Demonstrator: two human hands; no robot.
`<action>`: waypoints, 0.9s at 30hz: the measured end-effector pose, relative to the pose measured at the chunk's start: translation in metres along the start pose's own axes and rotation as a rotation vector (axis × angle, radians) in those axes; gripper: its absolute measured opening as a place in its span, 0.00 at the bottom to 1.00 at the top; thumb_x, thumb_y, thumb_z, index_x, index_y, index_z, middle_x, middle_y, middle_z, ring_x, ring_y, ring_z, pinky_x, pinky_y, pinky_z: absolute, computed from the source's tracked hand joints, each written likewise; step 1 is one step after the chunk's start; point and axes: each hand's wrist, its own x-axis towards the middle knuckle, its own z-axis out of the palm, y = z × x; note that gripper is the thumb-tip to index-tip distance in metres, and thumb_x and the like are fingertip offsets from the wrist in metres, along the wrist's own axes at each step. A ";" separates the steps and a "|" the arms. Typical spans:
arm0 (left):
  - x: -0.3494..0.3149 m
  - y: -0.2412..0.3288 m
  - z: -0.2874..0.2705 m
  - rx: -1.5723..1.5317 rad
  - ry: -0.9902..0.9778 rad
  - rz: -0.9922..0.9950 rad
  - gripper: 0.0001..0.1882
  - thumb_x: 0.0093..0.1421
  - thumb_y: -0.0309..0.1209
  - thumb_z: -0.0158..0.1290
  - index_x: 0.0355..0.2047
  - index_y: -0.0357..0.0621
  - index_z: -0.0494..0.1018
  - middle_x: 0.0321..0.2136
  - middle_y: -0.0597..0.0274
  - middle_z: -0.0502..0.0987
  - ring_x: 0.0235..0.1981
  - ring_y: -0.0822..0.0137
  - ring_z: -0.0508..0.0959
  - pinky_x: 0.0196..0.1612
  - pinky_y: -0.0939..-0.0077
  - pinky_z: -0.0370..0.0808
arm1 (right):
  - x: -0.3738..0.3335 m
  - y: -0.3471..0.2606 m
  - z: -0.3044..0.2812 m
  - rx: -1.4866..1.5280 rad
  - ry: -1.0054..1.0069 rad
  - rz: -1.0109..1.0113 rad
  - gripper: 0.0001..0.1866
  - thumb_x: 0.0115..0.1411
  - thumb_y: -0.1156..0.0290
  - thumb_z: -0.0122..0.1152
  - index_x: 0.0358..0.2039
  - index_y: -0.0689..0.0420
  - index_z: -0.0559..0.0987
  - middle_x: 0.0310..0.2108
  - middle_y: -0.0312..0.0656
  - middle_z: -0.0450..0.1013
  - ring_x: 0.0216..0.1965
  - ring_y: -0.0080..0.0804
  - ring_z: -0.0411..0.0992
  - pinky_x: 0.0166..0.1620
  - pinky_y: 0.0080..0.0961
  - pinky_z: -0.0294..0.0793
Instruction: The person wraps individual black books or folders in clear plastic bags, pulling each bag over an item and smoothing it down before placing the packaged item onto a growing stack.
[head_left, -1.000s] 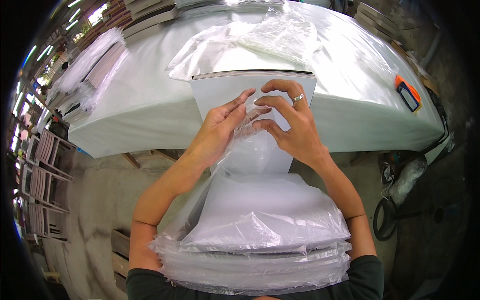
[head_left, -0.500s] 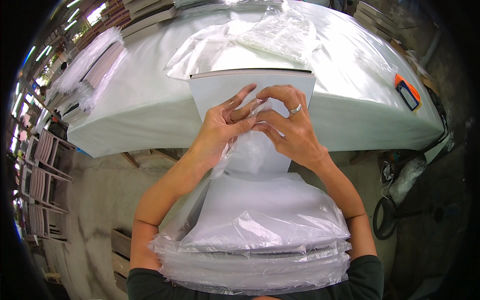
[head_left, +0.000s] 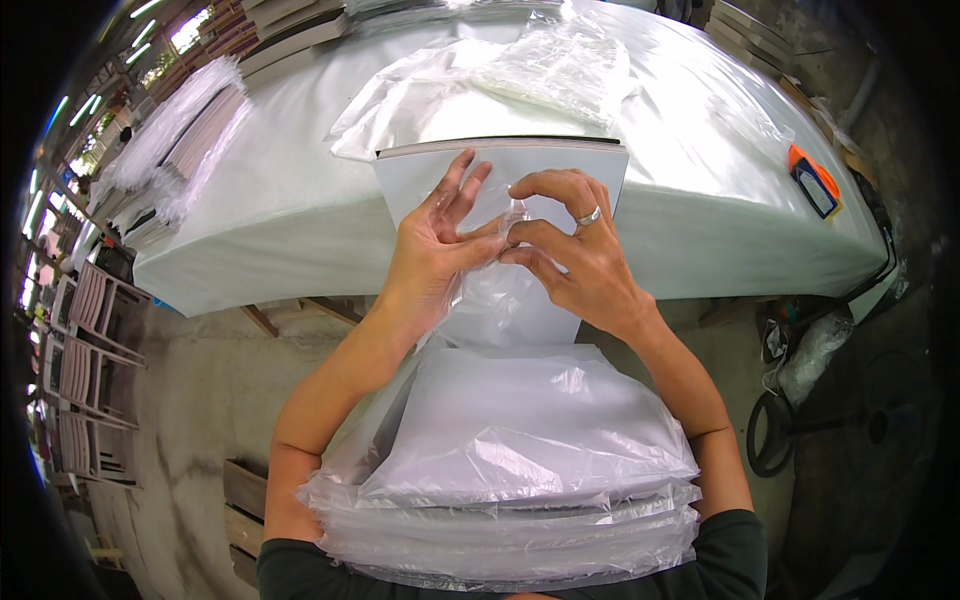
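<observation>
Plastic film (head_left: 490,288) pinched: L hand (head_left: 428,245), R hand (head_left: 590,248).

Pale slatted chairs (head_left: 90,372) lined the left side, on concrete floor (head_left: 185,400). Wooden slatted piece (head_left: 244,508) sat lower left. Orange-and-blue item (head_left: 816,190) lay near the table's right end. Dark ring (head_left: 757,440) stood lower right; tube lights (head_left: 141,51) glowed upper left.

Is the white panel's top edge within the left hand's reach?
Probably yes: the left hand has fingers raised near the top of the white panel, apparently unobstructed, though it seems to hold clear plastic.
</observation>
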 end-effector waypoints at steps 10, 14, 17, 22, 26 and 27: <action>-0.003 0.006 0.005 -0.074 0.043 -0.030 0.41 0.50 0.12 0.51 0.62 0.39 0.45 0.64 0.52 0.39 0.60 0.56 0.58 0.51 0.71 0.72 | -0.002 -0.001 0.001 0.013 0.010 -0.008 0.10 0.38 0.76 0.66 0.23 0.56 0.74 0.44 0.37 0.66 0.45 0.38 0.64 0.49 0.37 0.62; 0.000 -0.002 -0.005 -0.078 -0.041 -0.025 0.38 0.52 0.12 0.49 0.62 0.38 0.48 0.64 0.51 0.41 0.59 0.56 0.61 0.51 0.73 0.72 | 0.001 -0.004 -0.003 -0.013 -0.057 -0.082 0.08 0.40 0.77 0.64 0.23 0.56 0.74 0.42 0.36 0.67 0.46 0.38 0.63 0.51 0.37 0.61; 0.004 -0.002 -0.014 0.062 -0.076 0.052 0.37 0.52 0.12 0.49 0.62 0.41 0.49 0.64 0.51 0.43 0.58 0.58 0.62 0.50 0.74 0.72 | 0.002 -0.007 -0.011 0.047 -0.226 -0.156 0.08 0.44 0.77 0.62 0.24 0.57 0.72 0.36 0.38 0.69 0.41 0.35 0.66 0.47 0.35 0.63; 0.016 0.038 -0.062 1.056 0.337 0.554 0.39 0.52 0.13 0.50 0.63 0.46 0.48 0.62 0.55 0.51 0.58 0.58 0.63 0.49 0.75 0.73 | -0.009 -0.026 -0.035 0.547 -0.605 0.091 0.09 0.49 0.82 0.60 0.25 0.59 0.68 0.19 0.38 0.67 0.20 0.30 0.69 0.28 0.24 0.69; -0.009 0.046 0.011 1.164 0.011 0.493 0.32 0.55 0.26 0.54 0.59 0.42 0.56 0.59 0.57 0.60 0.54 0.63 0.67 0.46 0.76 0.73 | -0.004 -0.018 -0.035 0.552 -0.324 0.332 0.08 0.55 0.80 0.56 0.28 0.61 0.65 0.16 0.36 0.65 0.15 0.19 0.64 0.17 0.17 0.59; -0.019 0.039 0.014 1.273 -0.078 0.435 0.32 0.55 0.28 0.55 0.59 0.41 0.57 0.58 0.57 0.61 0.53 0.65 0.68 0.46 0.77 0.73 | 0.005 -0.024 -0.035 0.528 -0.196 0.422 0.08 0.56 0.77 0.56 0.28 0.61 0.65 0.16 0.34 0.64 0.16 0.16 0.63 0.17 0.17 0.59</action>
